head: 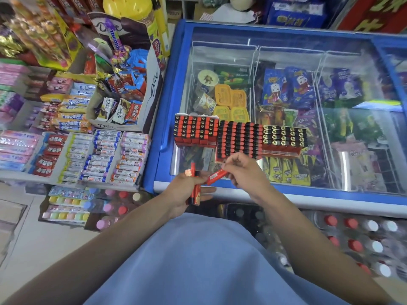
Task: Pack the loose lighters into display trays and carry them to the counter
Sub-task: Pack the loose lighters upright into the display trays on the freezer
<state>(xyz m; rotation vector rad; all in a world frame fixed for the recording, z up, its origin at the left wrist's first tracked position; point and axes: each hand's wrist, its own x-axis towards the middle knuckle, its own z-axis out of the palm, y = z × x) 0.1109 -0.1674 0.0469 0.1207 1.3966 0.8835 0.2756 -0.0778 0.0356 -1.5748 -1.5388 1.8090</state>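
A plain light-blue top (204,260) — smooth, unmarked fabric — with both forearms bare to the hands.

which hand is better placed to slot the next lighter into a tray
Right. The right hand already pinches a single red lighter just in front of the middle tray on the freezer lid. The left hand grips a bundle of spare lighters, farther from the trays.
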